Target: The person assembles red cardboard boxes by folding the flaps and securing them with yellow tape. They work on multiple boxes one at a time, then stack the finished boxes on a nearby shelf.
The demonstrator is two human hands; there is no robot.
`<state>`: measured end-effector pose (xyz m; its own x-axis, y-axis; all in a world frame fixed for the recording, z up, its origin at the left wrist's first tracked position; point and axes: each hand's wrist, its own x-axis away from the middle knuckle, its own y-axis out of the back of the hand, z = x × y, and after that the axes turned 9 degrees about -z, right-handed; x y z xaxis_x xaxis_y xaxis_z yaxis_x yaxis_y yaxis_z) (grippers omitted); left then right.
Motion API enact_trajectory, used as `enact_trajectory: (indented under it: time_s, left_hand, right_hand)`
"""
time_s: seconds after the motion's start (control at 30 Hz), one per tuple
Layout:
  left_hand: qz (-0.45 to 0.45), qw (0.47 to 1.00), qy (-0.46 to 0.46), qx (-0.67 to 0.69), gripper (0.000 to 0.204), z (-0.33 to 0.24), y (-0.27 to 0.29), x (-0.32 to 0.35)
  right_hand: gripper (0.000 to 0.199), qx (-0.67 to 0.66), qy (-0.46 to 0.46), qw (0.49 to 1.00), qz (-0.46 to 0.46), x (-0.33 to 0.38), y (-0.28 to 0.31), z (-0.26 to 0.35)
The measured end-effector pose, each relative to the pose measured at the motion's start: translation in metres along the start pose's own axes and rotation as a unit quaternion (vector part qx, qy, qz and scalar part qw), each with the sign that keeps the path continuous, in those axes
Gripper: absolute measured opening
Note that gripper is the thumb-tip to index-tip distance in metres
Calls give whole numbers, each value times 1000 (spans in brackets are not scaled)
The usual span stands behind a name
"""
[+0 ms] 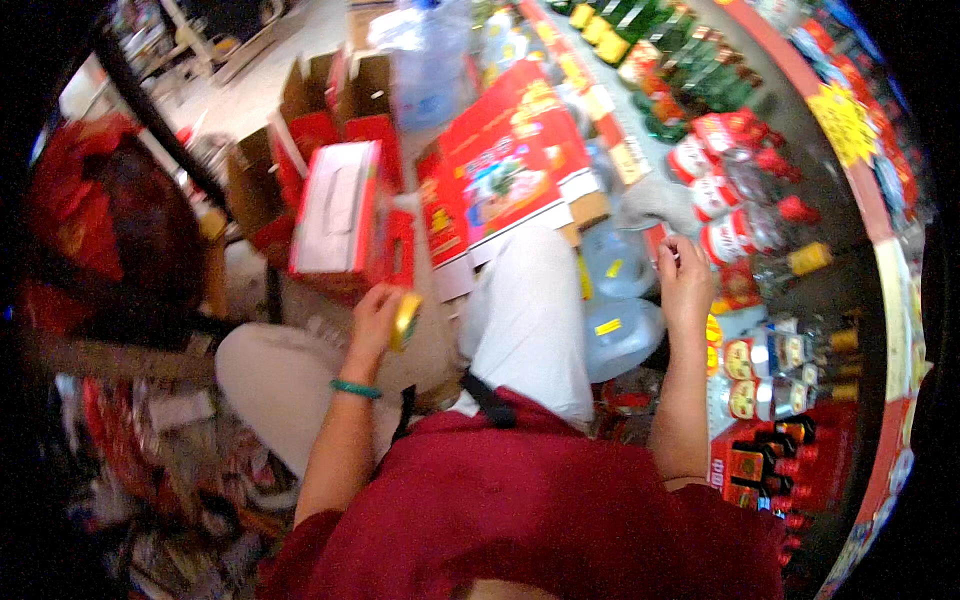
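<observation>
My left hand point(373, 322) is closed round a small round yellow thing point(405, 320) that resembles a tape roll; blur hides its exact kind. Just beyond that hand stands a red box point(340, 205) with a white top. On the right, my right hand point(684, 270) is raised beside the shelf, its fingers curled together. Whatever they hold, if anything, is too blurred to name. A grey cloth point(660, 203) lies at the shelf edge just past these fingers. Flat red printed cardboard point(505, 165) lies ahead of my knee, between the hands.
Open red cartons point(362, 95) stand behind the box. Large pale-blue plastic jugs point(618, 335) line the shelf's foot. Green bottles point(690, 65), red-and-white packs point(712, 190) and dark bottles point(765, 455) fill the right shelf. A red bag point(85, 210) hangs at far left, above floor clutter.
</observation>
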<state>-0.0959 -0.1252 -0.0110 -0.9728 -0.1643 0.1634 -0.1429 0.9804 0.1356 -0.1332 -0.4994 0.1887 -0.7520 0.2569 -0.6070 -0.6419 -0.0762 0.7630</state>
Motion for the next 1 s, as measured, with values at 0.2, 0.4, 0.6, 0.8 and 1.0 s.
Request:
enact_trajectory:
  time_s: [0.2, 0.4, 0.6, 0.8, 1.0]
  left_hand:
    - [37, 995, -39, 81, 16, -76, -8, 32]
    - [56, 993, -47, 98, 14, -88, -10, 49]
    - [97, 989, -74, 84, 17, -82, -4, 58]
    - [273, 958, 25, 89, 19, -65, 12, 62]
    - [325, 943, 27, 61, 20, -79, 17, 62]
  right_hand:
    - [17, -381, 78, 887, 249, 44, -49, 122]
    - [17, -371, 152, 883, 246, 67, -70, 170]
    - [12, -333, 279, 878, 200, 69, -71, 166]
    - [17, -331, 494, 785, 174, 70, -63, 157]
    - [17, -303, 496, 791, 194, 73, -52, 153]
